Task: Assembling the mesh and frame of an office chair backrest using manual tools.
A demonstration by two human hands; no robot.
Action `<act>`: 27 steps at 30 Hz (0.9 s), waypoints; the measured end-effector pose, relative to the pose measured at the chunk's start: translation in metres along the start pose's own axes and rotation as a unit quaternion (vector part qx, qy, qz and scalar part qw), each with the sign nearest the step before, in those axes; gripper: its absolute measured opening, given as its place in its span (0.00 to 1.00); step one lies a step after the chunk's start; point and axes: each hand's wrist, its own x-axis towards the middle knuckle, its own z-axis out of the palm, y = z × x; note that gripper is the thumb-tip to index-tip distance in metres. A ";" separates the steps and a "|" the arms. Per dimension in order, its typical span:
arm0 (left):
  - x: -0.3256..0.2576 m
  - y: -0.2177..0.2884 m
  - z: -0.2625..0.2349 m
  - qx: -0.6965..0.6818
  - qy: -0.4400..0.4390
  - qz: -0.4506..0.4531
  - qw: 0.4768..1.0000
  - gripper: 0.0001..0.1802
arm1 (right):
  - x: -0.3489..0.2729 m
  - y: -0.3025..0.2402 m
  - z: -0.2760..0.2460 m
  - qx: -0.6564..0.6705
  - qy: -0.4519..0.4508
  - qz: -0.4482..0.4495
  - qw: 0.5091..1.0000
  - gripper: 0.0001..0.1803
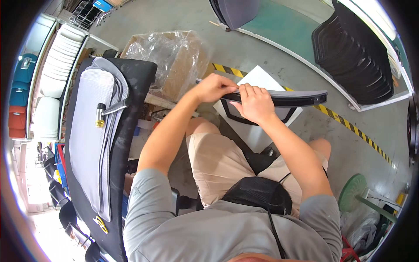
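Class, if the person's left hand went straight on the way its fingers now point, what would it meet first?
Probably the right hand, just ahead of the left hand; exact depth is unclear.

A long black-covered counter (142, 70) carries a stack of grey mesh panels (89, 144), the landmark here. Just past the stack's near end, yellow-handled scissors (100, 225) lie on the black surface. To the left of the stack, a shelf (43, 61) holds a row of white curved pieces (65, 56), with teal pieces (22, 70) and red pieces (17, 120) farther left. To its right is the grey floor (331, 139); a cardboard box (192, 52) topped with clear plastic appears to stand on it, and black-and-yellow tape (349, 128) runs across it. Well to the right of the stack, a green-surfaced, white-edged platform (288, 26) bears nested black shells (349, 52)
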 end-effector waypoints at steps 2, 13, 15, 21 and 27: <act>-0.003 -0.008 -0.016 0.028 -0.009 -0.097 0.995 0.11 | 0.012 -0.007 -0.010 0.044 -0.042 0.059 0.996 0.28; -0.013 -0.029 -0.004 0.069 0.100 0.034 0.992 0.04 | 0.028 -0.018 0.009 0.075 -0.093 0.030 0.992 0.30; -0.016 -0.016 -0.006 0.066 0.094 0.032 0.993 0.04 | 0.024 -0.017 0.010 0.068 -0.091 0.014 0.993 0.31; -0.019 -0.024 -0.032 0.034 0.000 -0.087 0.996 0.09 | 0.048 -0.043 -0.006 0.110 -0.202 0.160 0.960 0.30; -0.014 -0.021 -0.021 0.033 0.026 -0.047 0.998 0.05 | 0.035 -0.038 0.017 0.084 -0.100 0.078 0.988 0.29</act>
